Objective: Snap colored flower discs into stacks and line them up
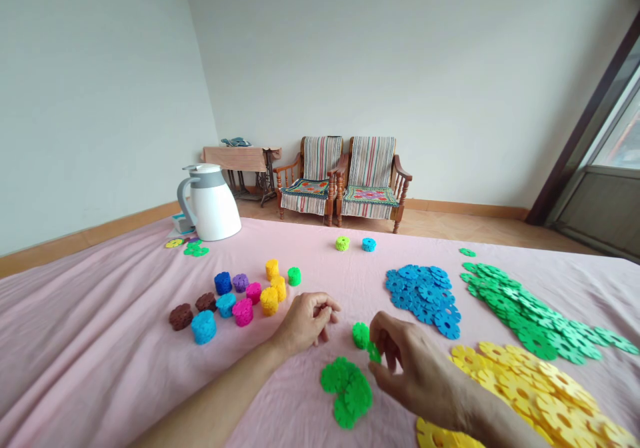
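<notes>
My left hand (pixel 311 319) hovers over the pink cloth with its fingers curled in and the thumb against them; no piece shows in it. In my right hand (pixel 407 361), a green flower-shaped plastic disc (pixel 374 353) is pinched between thumb and fingers. Just left of that disc stands a short green stack (pixel 361 335) of similar discs. Nearer to me lies a loose cluster of green discs (pixel 347 388), overlapping one another. The right wrist passes over the edge of a spread of yellow discs (pixel 530 391).
Several stacked discs in brown, blue, purple, pink and yellow (pixel 269 301) stand on the left. Piles of blue discs (pixel 420 295) and green discs (pixel 525 308) lie right. Lime (pixel 343 243) and blue stacks (pixel 369 244) stand farther back. A white jug (pixel 215 205) is back left.
</notes>
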